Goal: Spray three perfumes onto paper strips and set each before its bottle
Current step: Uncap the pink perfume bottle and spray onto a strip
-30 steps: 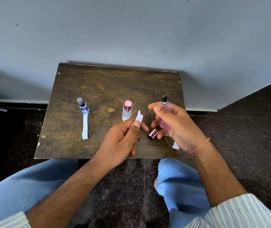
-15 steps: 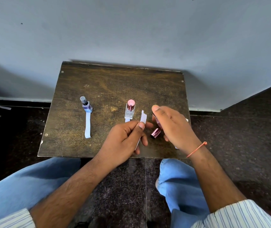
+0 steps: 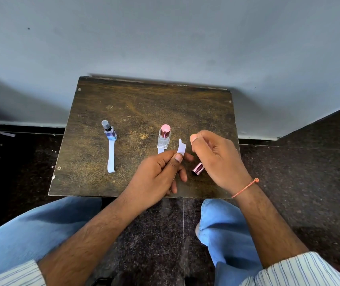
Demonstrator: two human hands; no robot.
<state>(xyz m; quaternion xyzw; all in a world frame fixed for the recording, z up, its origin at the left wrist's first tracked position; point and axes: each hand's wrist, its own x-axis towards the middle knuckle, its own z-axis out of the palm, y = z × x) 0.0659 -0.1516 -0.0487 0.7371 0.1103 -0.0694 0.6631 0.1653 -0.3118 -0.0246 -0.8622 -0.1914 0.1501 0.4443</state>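
On the wooden table [image 3: 144,106] a blue bottle [image 3: 109,132] with a grey cap stands at the left, a white paper strip [image 3: 111,157] lying before it. A clear bottle [image 3: 164,137] with a pink cap stands in the middle, the end of its strip [image 3: 161,150] showing at its base. My left hand [image 3: 156,178] pinches a third strip [image 3: 181,148] upright between thumb and finger. Just right of the strip, my right hand [image 3: 216,159] is curled around the third, pink bottle, which its fingers hide; the forefinger is raised on top.
A shiny pink cap [image 3: 198,168] lies on its side on the table under my right hand. The table stands against a grey wall [image 3: 165,38]. My knees in blue jeans [image 3: 222,228] are below the table's near edge, over a dark floor.
My right hand has turned and lowered, so the pink bottle seen in it a second ago is now covered by the fingers. The left hand keeps the strip beside it.
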